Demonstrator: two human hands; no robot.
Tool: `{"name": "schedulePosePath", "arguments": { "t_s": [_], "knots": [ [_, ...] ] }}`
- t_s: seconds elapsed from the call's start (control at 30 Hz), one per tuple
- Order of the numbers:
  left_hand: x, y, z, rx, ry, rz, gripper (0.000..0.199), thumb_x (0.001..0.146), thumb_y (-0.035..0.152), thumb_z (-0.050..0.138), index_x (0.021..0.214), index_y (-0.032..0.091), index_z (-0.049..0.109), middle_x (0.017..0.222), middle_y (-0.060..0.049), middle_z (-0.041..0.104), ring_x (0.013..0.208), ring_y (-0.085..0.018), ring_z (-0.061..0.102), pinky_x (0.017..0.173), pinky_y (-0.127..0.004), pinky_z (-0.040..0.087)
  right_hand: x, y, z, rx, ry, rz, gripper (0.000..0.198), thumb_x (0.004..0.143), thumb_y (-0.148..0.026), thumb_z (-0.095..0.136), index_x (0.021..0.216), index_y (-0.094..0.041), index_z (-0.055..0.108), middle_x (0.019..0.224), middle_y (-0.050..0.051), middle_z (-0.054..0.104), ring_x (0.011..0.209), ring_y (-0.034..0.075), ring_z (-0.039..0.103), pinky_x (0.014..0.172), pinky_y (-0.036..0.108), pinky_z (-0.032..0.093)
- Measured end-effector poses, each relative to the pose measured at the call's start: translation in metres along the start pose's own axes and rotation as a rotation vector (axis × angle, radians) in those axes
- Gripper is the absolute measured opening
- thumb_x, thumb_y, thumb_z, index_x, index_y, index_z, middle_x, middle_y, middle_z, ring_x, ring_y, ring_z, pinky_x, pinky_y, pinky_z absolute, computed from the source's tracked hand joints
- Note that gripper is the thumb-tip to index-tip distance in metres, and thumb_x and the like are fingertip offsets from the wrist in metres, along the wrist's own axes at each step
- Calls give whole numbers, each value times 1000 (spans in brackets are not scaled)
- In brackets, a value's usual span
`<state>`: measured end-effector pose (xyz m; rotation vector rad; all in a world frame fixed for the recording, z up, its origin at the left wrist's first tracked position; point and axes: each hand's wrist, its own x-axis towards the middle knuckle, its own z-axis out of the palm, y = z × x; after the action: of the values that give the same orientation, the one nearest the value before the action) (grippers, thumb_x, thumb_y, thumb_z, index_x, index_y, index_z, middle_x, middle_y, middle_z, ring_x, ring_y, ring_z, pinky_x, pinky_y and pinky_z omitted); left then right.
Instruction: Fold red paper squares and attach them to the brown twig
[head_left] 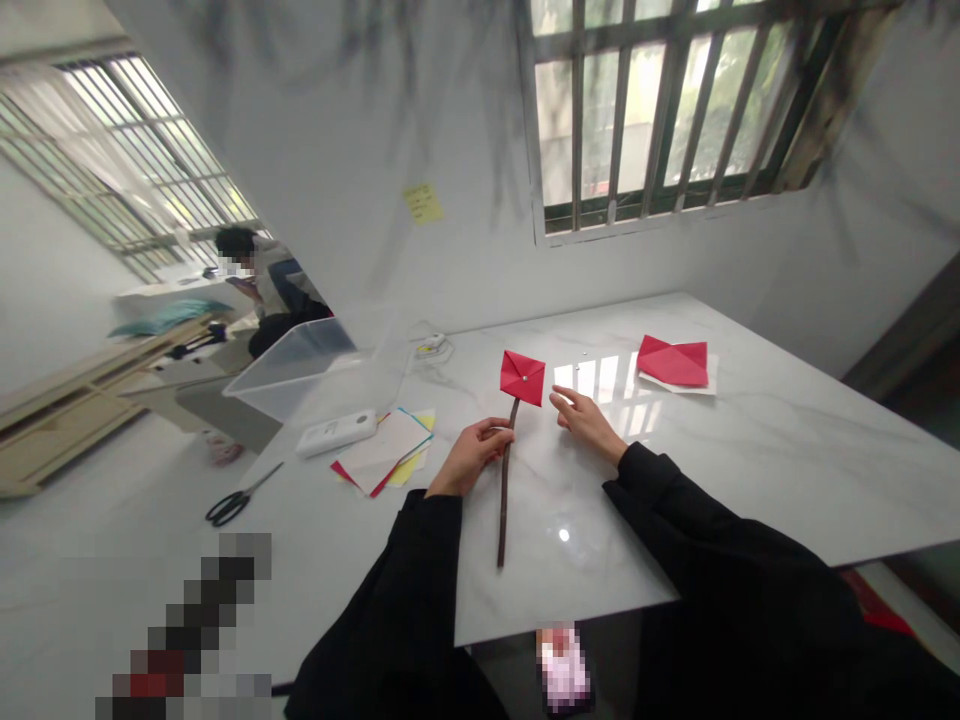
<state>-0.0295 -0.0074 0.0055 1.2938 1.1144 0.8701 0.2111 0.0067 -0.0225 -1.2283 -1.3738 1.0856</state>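
A red paper pinwheel [517,386] with a small pale pin at its centre sits at the top of a thin brown stick [503,510]. My left hand [475,452] pinches this stick a little below the paper. To the right of the pinwheel is my right hand [585,422], its fingers apart and stretched toward the red paper without touching it. Nothing shows in that hand.
Red and white paper [675,362] lies at the right on the marble-patterned table [780,460]. Left of my arms are a stack of coloured paper [386,450], a white device [337,433], black scissors [238,502] and a clear plastic bin [292,370]. A person [274,280] sits farther back.
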Motion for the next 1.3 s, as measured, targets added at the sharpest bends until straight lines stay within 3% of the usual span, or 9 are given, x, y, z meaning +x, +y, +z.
{"name": "schedulePosePath", "arguments": {
  "t_s": [0.17,0.4,0.5,0.67,0.73,0.87,1.03,1.13,1.3],
  "knots": [
    [-1,1,1,-32,14,-28,53,66,43,89,106,15,69,85,-4,70,67,-10,55,61,-22,39,-8,-5,8,-87,-196,-27,69,91,-74,46,55,-17,63,49,-1,42,47,11,36,53,29,30],
    [1,-2,0,-58,12,-26,52,66,42,90,105,15,69,86,-4,70,67,-10,55,61,-22,39,-2,-2,3,-69,187,57,48,88,-61,58,99,-16,72,61,-1,56,59,16,54,60,29,39],
    [-1,0,0,-46,4,-17,53,66,44,90,105,15,69,87,-4,70,66,-10,55,60,-22,38,-4,-6,3,16,181,125,62,83,-56,68,129,-14,64,68,-1,60,61,15,56,61,28,41],
    [-3,4,3,-61,4,-21,56,64,43,90,106,14,67,82,-3,69,64,-10,54,60,-23,38,-22,-21,9,195,-569,135,62,88,-63,65,118,-9,72,58,-5,46,48,8,31,50,25,24],
    [-3,4,3,-67,-1,-20,57,64,43,90,107,14,66,80,-2,69,63,-10,54,61,-23,38,-27,-23,13,218,-706,106,54,87,-59,68,105,-9,75,59,-5,45,49,6,29,49,24,20],
    [-3,4,3,-78,1,-20,55,64,42,90,106,14,67,81,-2,69,66,-10,55,60,-23,37,-21,-15,16,233,-328,114,44,86,-52,68,101,-11,74,57,-6,40,47,7,27,46,24,17],
    [-3,3,2,-76,-3,-31,55,64,41,91,106,14,67,84,-3,69,66,-9,54,60,-22,36,-7,-6,5,245,97,195,67,83,-35,64,145,-13,52,59,-6,51,49,10,38,47,23,25],
    [-4,5,2,-58,-35,-58,54,65,42,91,106,14,68,85,-3,69,64,-8,52,59,-22,36,-2,-4,-4,26,122,129,67,80,-27,60,145,-14,55,62,-4,59,52,12,45,53,24,34],
    [-6,8,3,-55,-26,-59,54,64,42,92,104,15,69,86,-4,69,69,-9,55,61,-21,37,0,-4,-12,-371,-80,44,28,79,-26,53,79,-15,79,57,0,57,56,13,50,58,26,34]
  ]
}}
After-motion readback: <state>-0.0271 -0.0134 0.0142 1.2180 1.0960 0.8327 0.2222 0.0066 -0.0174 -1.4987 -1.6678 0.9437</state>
